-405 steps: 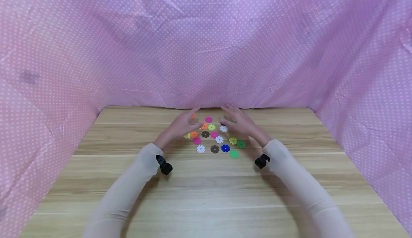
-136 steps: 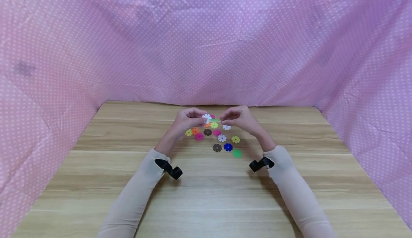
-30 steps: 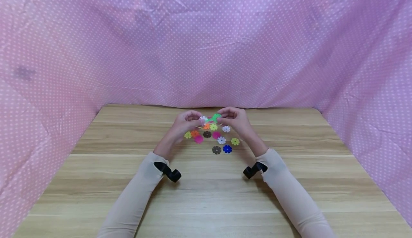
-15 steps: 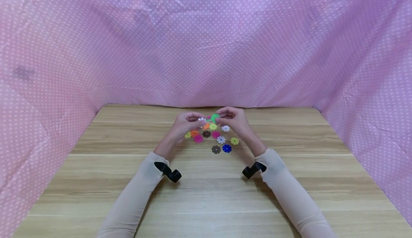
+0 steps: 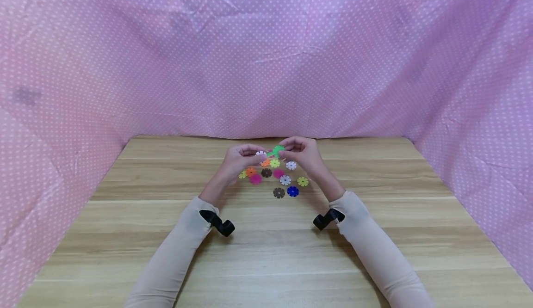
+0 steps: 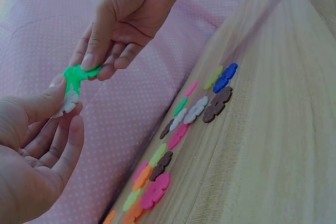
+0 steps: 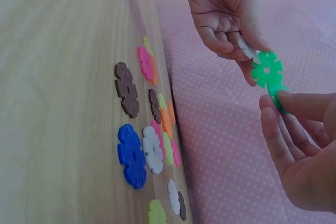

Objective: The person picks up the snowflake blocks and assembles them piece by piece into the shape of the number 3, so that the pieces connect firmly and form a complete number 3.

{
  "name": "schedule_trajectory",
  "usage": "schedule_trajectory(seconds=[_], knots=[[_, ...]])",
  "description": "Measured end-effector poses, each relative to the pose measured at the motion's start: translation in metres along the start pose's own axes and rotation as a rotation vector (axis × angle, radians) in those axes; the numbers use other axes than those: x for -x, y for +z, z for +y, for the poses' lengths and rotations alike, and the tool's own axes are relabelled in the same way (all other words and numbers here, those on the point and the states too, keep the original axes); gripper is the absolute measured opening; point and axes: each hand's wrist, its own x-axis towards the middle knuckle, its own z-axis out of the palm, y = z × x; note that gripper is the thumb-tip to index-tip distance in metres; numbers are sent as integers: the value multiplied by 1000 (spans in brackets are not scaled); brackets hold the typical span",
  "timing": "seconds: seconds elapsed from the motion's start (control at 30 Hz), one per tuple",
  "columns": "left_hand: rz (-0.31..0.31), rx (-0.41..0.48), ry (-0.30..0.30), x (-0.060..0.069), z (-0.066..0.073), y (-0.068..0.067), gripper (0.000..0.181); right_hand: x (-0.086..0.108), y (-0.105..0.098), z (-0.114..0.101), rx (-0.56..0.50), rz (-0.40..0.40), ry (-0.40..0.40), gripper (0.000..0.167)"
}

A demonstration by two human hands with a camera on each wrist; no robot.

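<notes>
My left hand (image 5: 239,162) pinches a white notched disc (image 6: 68,103) between thumb and fingers. Joined to that disc is a green one (image 7: 267,70), seen face-on in the right wrist view. A second green disc (image 5: 278,150) meets the first, and my right hand (image 5: 306,157) pinches it with thumb and fingertips. All three pieces are held up above the far part of the wooden table. How firmly the two green discs are fitted together cannot be told. Below the hands lie several loose discs, among them a blue one (image 5: 293,191) and a brown one (image 5: 279,193).
Further loose discs lie under and between the hands, such as a yellow one (image 5: 302,181), a white one (image 5: 285,180) and a pink one (image 5: 256,179). Pink dotted cloth (image 5: 266,67) hangs behind and at both sides of the table (image 5: 266,261).
Since the oldest frame, both hands have gone from empty to holding joined discs. The green disc from the near right of the group is now in my right hand, beside the left hand's pieces.
</notes>
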Motion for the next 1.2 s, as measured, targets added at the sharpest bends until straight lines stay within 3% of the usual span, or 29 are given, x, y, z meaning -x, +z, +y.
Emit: schedule_trajectory(seconds=[0.43, 0.9, 1.2], knots=[[34, -37, -23, 2, 3, 3, 26, 1, -2, 5, 20, -19, -46, 22], [12, -125, 52, 5, 11, 0, 22, 2, -5, 4, -44, -82, -91, 21], [12, -108, 71, 4, 13, 1, 25, 1, -5, 4, -73, -84, -113, 21]])
